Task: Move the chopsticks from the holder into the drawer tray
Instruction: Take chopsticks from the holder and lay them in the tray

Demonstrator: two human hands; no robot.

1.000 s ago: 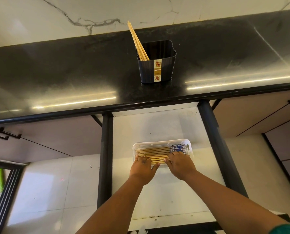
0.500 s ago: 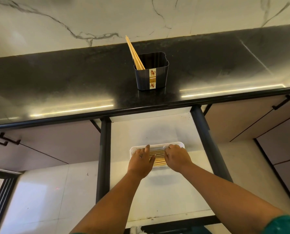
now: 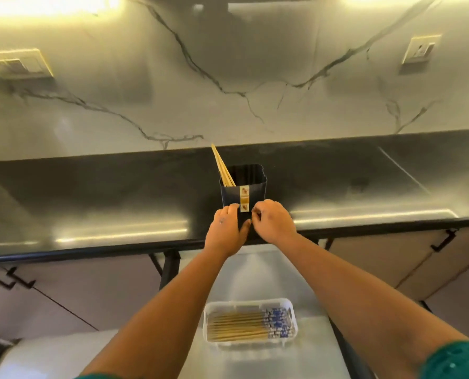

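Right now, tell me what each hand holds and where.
The left hand is against the holder low on its front left. The right hand is curled beside its base; whether it grips cannot be told.

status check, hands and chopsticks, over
Left hand and right hand at holder base. Few chopsticks left inside. Tray loaded below. Nothing in the way.

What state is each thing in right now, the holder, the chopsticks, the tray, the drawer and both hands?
Holder: upright on the black counter, nearly emptied.
Chopsticks in holder: a few, leaning left.
White tray: in the drawer, filled with chopsticks lying flat.
Drawer: pulled open.
Left hand: against the holder's lower left side.
Right hand: at the holder's lower right, fingers curled, holding nothing visible.
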